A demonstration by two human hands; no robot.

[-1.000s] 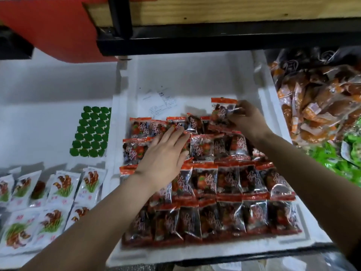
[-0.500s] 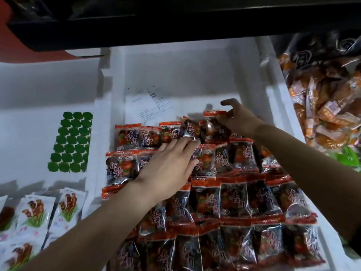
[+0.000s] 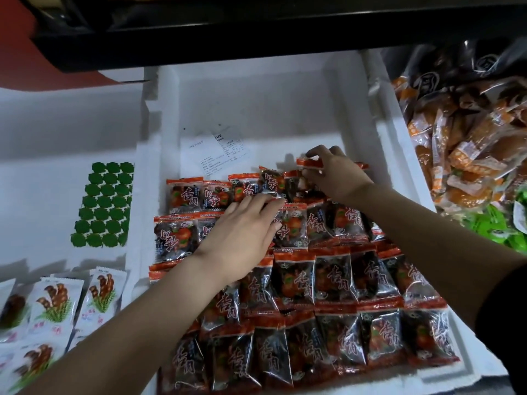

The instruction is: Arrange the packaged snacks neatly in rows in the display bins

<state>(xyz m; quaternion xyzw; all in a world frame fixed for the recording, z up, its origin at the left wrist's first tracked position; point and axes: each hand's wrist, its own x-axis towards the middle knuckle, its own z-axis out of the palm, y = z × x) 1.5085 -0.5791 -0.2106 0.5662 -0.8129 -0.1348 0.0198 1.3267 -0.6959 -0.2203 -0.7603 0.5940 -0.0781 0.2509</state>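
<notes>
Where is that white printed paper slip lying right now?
In the head view, the paper slip lies flat on the bare floor of the middle white bin, just behind the back row of red snack packets and left of the right hand.

A black shelf [image 3: 256, 27] runs across the top of the frame, and the space right beneath it is shaded. A red panel [image 3: 20, 61] shows at the upper left.

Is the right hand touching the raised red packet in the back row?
Touching. In the head view the right hand pinches the red packet by its top edge, fingers curled over it.
</notes>
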